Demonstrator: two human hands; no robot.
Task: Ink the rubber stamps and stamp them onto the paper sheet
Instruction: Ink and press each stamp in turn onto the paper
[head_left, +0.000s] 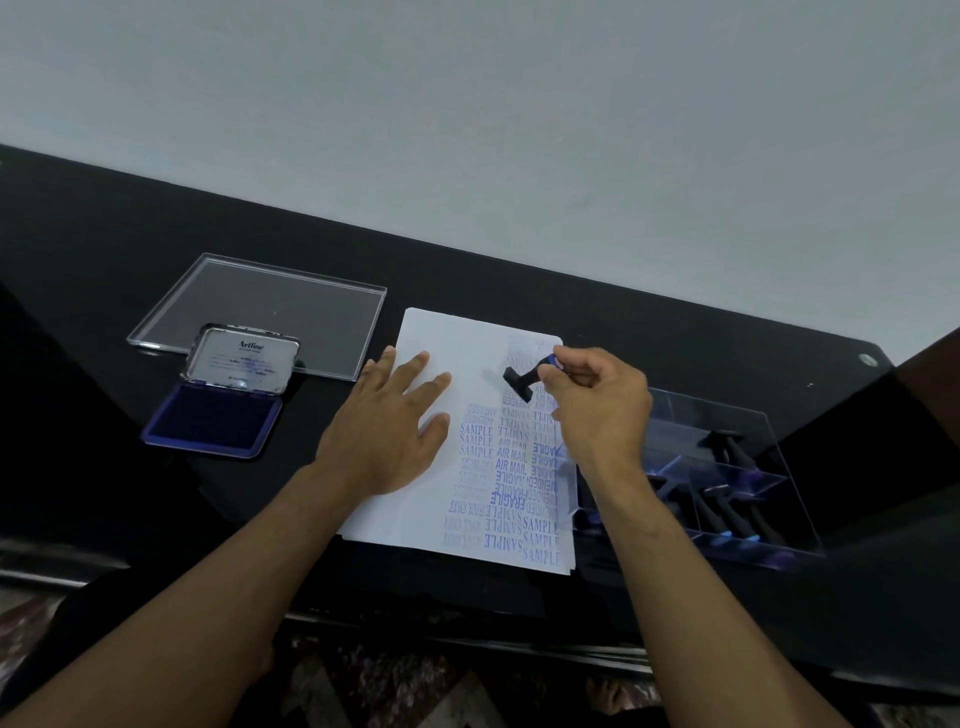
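The rubber stamp (521, 383) hangs tilted above the paper sheet (441, 364), pinched in the right hand (597, 400) fingers; the left hand (387, 421) lies flat, fingers apart. Many prints fill the sheet's right side; its left remains blank
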